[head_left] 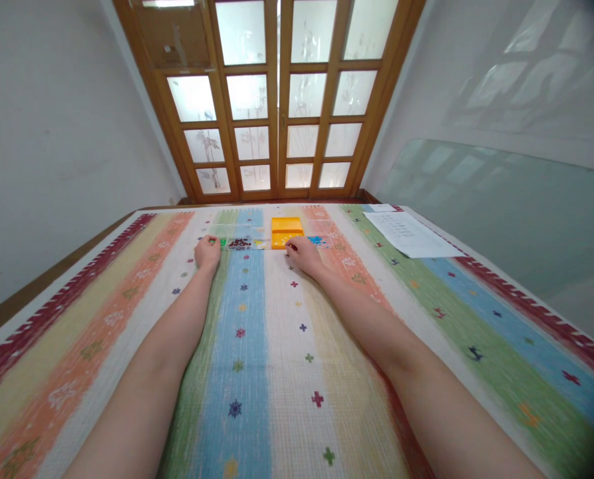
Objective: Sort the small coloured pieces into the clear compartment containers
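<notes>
Near the far end of the table, my left hand (pixel 207 253) is at the left end of a row of small clear boxes, its fingers closed beside some green pieces (pixel 223 243). My right hand (pixel 304 255) has its fingertips pinched together over the front part of an open yellow box (pixel 287 224). Anything in either pinch is too small to make out. Between the hands, one clear box holds dark red-brown pieces (pixel 239 243) and another holds pale yellow pieces (pixel 261 244). Blue pieces (pixel 316 241) lie just right of the yellow box.
A striped, patterned tablecloth (pixel 244 399) covers the table. White paper sheets (pixel 409 234) with writing lie at the far right. A glass-like panel (pixel 516 219) leans along the right wall. Wooden doors with glass panes (pixel 279 100) stand behind the table.
</notes>
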Tool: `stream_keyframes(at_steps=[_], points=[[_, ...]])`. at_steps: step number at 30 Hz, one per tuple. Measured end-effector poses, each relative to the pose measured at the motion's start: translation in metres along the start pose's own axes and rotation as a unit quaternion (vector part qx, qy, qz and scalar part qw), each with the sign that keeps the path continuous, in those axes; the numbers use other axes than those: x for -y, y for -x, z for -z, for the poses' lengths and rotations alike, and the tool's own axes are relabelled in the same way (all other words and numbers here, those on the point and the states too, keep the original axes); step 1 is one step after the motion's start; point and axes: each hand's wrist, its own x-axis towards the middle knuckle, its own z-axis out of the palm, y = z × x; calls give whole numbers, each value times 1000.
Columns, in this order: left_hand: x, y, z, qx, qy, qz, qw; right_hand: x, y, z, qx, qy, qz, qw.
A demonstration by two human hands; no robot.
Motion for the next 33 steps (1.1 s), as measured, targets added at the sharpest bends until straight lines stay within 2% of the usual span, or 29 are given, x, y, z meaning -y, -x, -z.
stream_keyframes(at_steps=[5,7,12,16,18,23,26,30,33], points=[[-7,7,-2,15,6,-61,998,-22,-9,21,-161,69,-61,983],[-15,13,-4,14,8,-112,994,-34,-13,27,-182,109,-91,973],[-27,20,-5,19,10,-242,970,-52,-16,33,-123,172,-111,971],[-35,21,-2,-7,9,-277,961,-51,-13,32,-121,172,-124,970],[-45,26,-1,-10,14,-297,955,-49,-11,31,-95,164,-141,972],[-78,41,-8,42,22,-378,925,-50,-8,30,-25,150,-183,971],[-86,43,-14,66,-27,-399,914,-51,-7,29,-19,155,-174,972],[-85,38,-16,84,-101,-412,902,-49,-9,26,-23,165,-153,974],[-86,35,-16,102,-120,-412,898,-48,-13,26,-11,164,-141,976]])
